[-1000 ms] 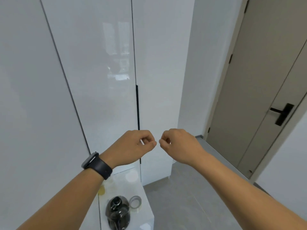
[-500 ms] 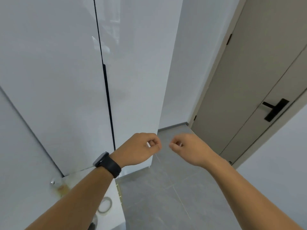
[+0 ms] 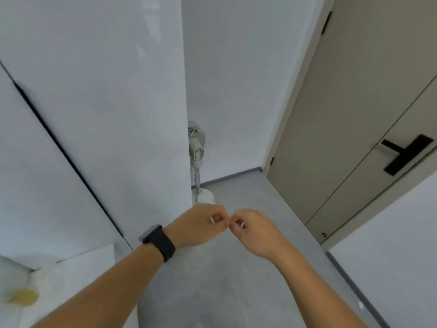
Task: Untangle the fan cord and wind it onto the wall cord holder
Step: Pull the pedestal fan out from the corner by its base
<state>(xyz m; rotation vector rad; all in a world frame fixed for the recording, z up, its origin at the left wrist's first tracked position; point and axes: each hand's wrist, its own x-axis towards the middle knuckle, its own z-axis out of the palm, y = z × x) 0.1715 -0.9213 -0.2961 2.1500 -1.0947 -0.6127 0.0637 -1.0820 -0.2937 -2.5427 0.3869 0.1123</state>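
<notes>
White fan [image 3: 198,147] half hidden behind cabinet [image 3: 106,102] corner.

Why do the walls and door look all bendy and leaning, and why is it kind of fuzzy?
In the head view, the wide-angle lens bends straight edges, so the door and cabinet lean outward; the picture is softly blurred, so the fan and both hands, left hand and right hand, lack sharp detail; lighting is even, without harsh shadows.

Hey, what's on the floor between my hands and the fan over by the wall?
Head view: only bare grey floor lies between the left hand, the right hand and the fan; no cord shows.
</notes>
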